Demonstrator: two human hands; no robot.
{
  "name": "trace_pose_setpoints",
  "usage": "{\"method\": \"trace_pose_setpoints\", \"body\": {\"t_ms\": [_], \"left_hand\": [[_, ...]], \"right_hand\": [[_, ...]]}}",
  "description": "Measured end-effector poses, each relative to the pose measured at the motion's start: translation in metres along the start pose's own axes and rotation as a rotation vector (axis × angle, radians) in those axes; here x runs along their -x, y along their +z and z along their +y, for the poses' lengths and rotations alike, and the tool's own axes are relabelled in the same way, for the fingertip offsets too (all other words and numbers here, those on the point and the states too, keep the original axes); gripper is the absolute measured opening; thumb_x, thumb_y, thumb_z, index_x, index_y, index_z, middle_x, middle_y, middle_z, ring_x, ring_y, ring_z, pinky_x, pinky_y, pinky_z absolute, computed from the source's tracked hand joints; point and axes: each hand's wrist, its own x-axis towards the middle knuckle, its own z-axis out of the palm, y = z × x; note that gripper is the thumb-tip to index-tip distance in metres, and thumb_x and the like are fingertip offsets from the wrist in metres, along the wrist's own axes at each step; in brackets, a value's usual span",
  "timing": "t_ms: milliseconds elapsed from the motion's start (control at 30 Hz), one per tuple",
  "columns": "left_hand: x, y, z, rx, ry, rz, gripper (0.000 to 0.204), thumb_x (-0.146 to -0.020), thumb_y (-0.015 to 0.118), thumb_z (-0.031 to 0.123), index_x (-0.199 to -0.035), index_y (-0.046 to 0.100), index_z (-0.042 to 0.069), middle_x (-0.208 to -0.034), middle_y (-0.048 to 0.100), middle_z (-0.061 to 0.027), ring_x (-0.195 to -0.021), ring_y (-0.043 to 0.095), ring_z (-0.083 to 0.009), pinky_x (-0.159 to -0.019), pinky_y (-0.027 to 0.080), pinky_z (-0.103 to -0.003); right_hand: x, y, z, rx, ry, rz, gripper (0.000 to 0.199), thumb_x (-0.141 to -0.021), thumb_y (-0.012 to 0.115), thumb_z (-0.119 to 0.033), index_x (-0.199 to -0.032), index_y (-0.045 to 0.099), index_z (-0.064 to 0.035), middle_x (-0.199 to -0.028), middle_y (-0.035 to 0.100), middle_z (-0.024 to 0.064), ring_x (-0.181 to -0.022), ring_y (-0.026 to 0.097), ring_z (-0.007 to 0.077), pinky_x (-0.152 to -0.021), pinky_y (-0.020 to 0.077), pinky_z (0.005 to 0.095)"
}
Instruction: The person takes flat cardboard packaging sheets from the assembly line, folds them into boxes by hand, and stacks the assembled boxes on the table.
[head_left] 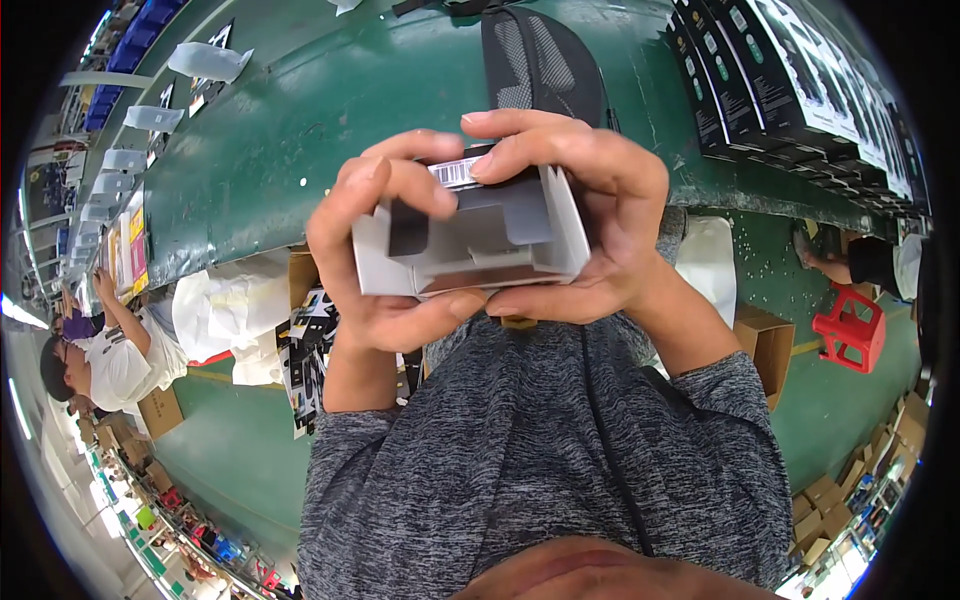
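A small black-and-white cardboard box [566,225] is held up in front of my chest, its open end toward me. Inside it, dark flaps and a pale grey interior show; what lies deeper I cannot make out. My left hand [345,255] grips the box's left side, thumb under the lower edge and fingers curled over the top. Around the right side wraps my right hand [620,215], its thumb below and its index fingertip beside a white barcode label [456,173] on the upper edge.
Ahead runs a long green worktable [350,90]. A black mesh-panelled case [545,60] lies on it, and stacked black-and-white boxes [770,80] stand at the right. White-wrapped items [208,62] sit far left. A co-worker [125,345] is at left; a red stool [850,328] stands at right.
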Motion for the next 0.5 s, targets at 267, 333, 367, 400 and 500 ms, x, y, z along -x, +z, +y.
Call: {"method": "trace_pose_setpoints", "body": {"t_ms": [267, 333, 367, 400, 500], "left_hand": [[-0.027, 0.014, 0.029, -0.252, -0.02, -0.131, 0.037, -0.072, 0.085, 0.021, -0.108, 0.076, 0.019, -0.081, 0.051, 0.0009, -0.084, 0.054, -0.0211, -0.078, 0.05, -0.044], [-0.027, 0.024, 0.036, -0.353, -0.001, -0.117, 0.035, -0.081, 0.077, 0.035, -0.115, 0.071, 0.027, -0.082, 0.05, -0.0014, -0.093, 0.055, -0.0257, -0.088, 0.051, -0.047], [-0.026, 0.022, 0.04, -0.493, 0.023, -0.185, 0.035, -0.094, 0.068, 0.047, -0.124, 0.064, 0.03, -0.084, 0.051, -0.0041, -0.102, 0.056, -0.0312, -0.097, 0.051, -0.053], [-0.023, 0.034, 0.041, -0.606, 0.053, -0.079, 0.033, -0.099, 0.06, 0.047, -0.121, 0.068, 0.023, -0.094, 0.062, -0.0105, -0.115, 0.058, -0.0412, -0.099, 0.052, -0.053], [-0.022, 0.024, 0.034, -0.501, -0.018, -0.28, 0.038, -0.101, 0.057, 0.046, -0.116, 0.07, 0.014, -0.117, 0.067, -0.0185, -0.128, 0.052, -0.0534, -0.101, 0.051, -0.06]], "right_hand": [[0.012, -0.002, -0.009, 0.067, 0.089, 0.069, 0.061, -0.082, 0.085, -0.029, -0.13, 0.055, -0.0057, -0.152, 0.035, 0.0348, -0.137, 0.046, 0.0424, -0.111, 0.0417, 0.0491], [0.016, 0.004, -0.009, 0.031, 0.05, 0.145, 0.05, -0.086, 0.08, -0.037, -0.122, 0.066, -0.0062, -0.153, 0.037, 0.0304, -0.128, 0.054, 0.0332, -0.106, 0.0452, 0.0433], [0.017, 0.004, -0.009, 0.023, 0.054, 0.144, 0.05, -0.086, 0.08, -0.037, -0.122, 0.066, -0.0062, -0.153, 0.037, 0.0304, -0.128, 0.054, 0.0332, -0.106, 0.0452, 0.0433], [0.019, 0.003, -0.008, 0.034, 0.052, 0.135, 0.05, -0.086, 0.079, -0.038, -0.123, 0.066, -0.0065, -0.152, 0.038, 0.03, -0.127, 0.054, 0.0328, -0.105, 0.0458, 0.0427], [0.025, 0.003, -0.012, 0.075, 0.1, 0.165, 0.049, -0.085, 0.078, -0.042, -0.119, 0.069, -0.0071, -0.151, 0.039, 0.0293, -0.124, 0.055, 0.033, -0.102, 0.0472, 0.0422]]}}
